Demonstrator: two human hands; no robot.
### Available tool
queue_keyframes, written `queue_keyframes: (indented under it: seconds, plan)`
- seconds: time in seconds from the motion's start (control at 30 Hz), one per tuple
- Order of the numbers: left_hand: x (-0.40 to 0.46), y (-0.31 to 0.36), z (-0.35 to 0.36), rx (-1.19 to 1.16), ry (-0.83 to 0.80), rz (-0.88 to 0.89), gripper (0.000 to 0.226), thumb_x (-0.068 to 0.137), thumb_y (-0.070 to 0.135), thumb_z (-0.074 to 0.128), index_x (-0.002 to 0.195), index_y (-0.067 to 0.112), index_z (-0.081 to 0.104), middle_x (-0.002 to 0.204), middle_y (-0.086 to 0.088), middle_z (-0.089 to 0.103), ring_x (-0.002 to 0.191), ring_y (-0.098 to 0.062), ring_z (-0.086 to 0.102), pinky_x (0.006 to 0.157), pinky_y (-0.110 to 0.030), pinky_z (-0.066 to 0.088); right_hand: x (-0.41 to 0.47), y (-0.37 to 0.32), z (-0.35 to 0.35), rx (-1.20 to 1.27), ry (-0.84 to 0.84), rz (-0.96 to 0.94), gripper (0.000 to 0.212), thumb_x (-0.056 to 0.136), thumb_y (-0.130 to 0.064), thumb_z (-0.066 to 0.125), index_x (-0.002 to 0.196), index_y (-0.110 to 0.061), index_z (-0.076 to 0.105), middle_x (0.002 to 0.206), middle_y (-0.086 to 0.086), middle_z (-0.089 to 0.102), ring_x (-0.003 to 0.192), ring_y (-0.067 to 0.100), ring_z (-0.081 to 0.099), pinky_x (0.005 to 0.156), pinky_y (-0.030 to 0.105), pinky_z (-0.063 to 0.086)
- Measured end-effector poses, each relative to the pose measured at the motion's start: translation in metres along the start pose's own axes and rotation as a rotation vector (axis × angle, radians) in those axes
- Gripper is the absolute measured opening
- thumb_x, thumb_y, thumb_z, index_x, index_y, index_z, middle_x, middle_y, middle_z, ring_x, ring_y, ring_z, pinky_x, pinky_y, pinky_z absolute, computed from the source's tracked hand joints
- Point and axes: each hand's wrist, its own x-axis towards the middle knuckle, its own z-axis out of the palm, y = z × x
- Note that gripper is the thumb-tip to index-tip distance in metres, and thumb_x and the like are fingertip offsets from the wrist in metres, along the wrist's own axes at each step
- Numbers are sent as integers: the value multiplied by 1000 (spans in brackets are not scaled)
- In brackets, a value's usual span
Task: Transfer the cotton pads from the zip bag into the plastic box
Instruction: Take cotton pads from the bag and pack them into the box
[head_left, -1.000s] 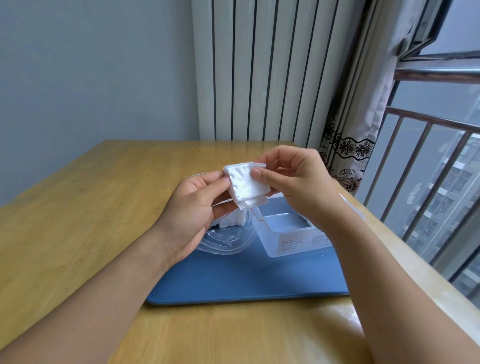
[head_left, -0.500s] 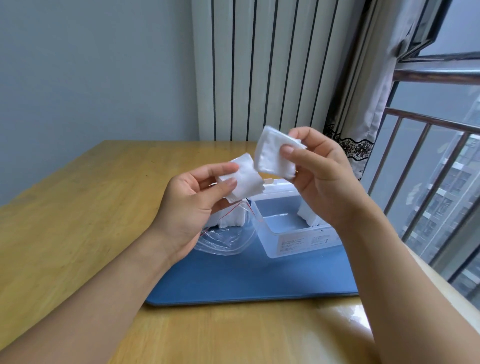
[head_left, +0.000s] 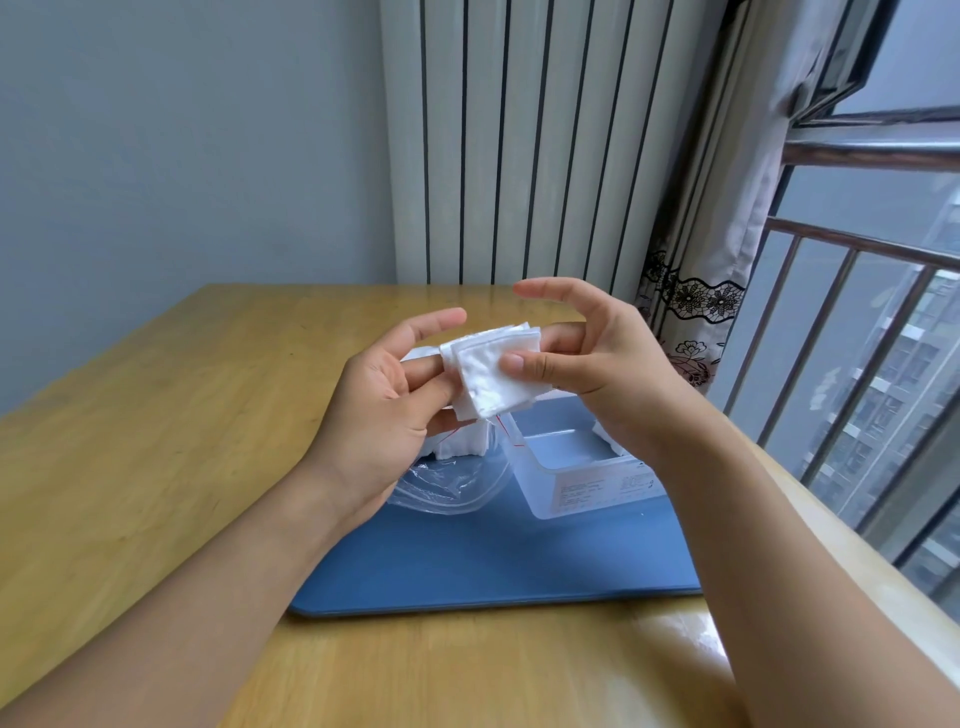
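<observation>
A small stack of white square cotton pads (head_left: 493, 376) is held in the air between both hands, above the table. My left hand (head_left: 387, 402) holds the stack's left side with its fingers behind it. My right hand (head_left: 582, 353) pinches the right side between thumb and fingers, index finger raised free. Below lies the clear zip bag (head_left: 452, 480) with a red seal line and more white pads (head_left: 457, 444) at its mouth. The clear plastic box (head_left: 587, 478) stands open to the right of the bag, with a pad at its far right corner.
Bag and box sit on a blue mat (head_left: 493, 561) on a wooden table (head_left: 156, 415). A radiator (head_left: 519, 140) stands behind the table. A curtain (head_left: 701, 260) and a window railing (head_left: 857, 312) are at the right.
My right hand, which held some pads lifted apart from the rest, has come back down and brought them together with those in my left hand. Both hands have risen slightly.
</observation>
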Motion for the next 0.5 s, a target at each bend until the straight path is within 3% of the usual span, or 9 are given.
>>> queue_keyframes:
  seconds: [0.2,0.27,0.37,0.43,0.5]
  plan:
    - [-1,-1,1,-42,-23,-4,35,98,1,55,127,21,59,109,-6,77,101,-25,74,77,-34,61,2,6,-1,-59,54,24,61,67,-13,90,123,-15,65,63,-5,60,66,14,57,79,33,49]
    - [-2,0,1,-53,-26,-11,35,99,1,53,128,21,58,110,-6,77,102,-25,73,77,-35,61,2,8,2,-124,56,20,58,71,-14,90,123,-16,65,77,7,62,73,16,61,78,32,52]
    - [-2,3,1,-135,-40,-52,30,99,17,53,129,18,59,117,-12,73,104,-27,72,77,-38,61,0,9,7,-100,-95,59,40,83,-16,80,119,-6,65,112,23,70,99,33,71,91,52,55]
    - [-4,2,2,-175,-46,-66,41,92,28,57,130,14,58,120,-15,71,107,-28,72,81,-41,61,-2,10,10,-80,-140,63,32,89,-14,72,116,3,63,114,33,66,99,37,67,94,64,49]
    - [-5,0,6,-120,-59,-29,40,94,16,57,134,12,52,120,-11,72,109,-28,71,87,-41,60,-3,12,15,-61,-169,63,31,94,-14,66,120,1,60,116,36,62,100,41,65,94,70,47]
